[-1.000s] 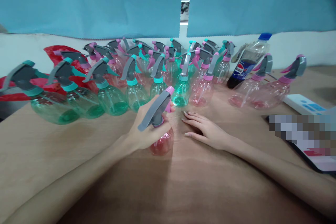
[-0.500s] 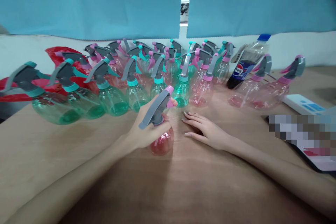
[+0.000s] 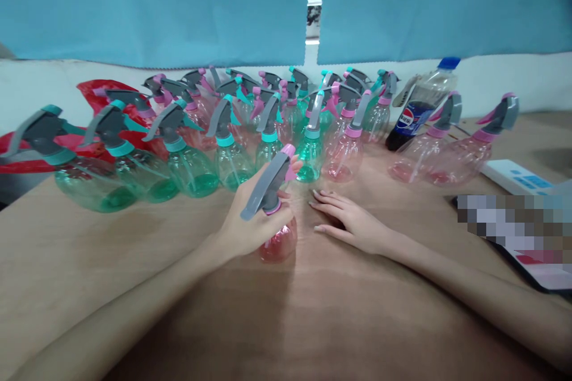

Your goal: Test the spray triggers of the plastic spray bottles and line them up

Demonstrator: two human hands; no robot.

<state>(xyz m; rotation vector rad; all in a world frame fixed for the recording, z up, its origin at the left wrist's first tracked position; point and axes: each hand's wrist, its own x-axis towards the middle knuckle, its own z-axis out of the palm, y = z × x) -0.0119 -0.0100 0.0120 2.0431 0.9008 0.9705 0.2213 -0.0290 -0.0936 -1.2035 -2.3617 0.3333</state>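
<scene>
A pink spray bottle (image 3: 279, 243) with a grey and pink trigger head stands in front of me on the wooden table (image 3: 322, 309). My left hand (image 3: 248, 214) is wrapped round its neck from the left, and part of the bottle is hidden by the fingers. To the right, my right hand (image 3: 353, 220) lies flat on the table with fingers stretched out, holding nothing. Just beyond the hands are a green spray bottle (image 3: 309, 158) with a turquoise collar and another pink spray bottle (image 3: 344, 158).
Several green spray bottles (image 3: 192, 169) line the left, with more behind. Two pink spray bottles (image 3: 460, 161) stand right, before a cola bottle (image 3: 413, 113). A white box (image 3: 513, 177) and a dark-edged, blurred-out item (image 3: 547, 274) lie at right. A red plastic bag (image 3: 105, 95) is at left.
My left hand and the pink spray bottle have shifted very slightly to the right. My right hand has stayed where it was.
</scene>
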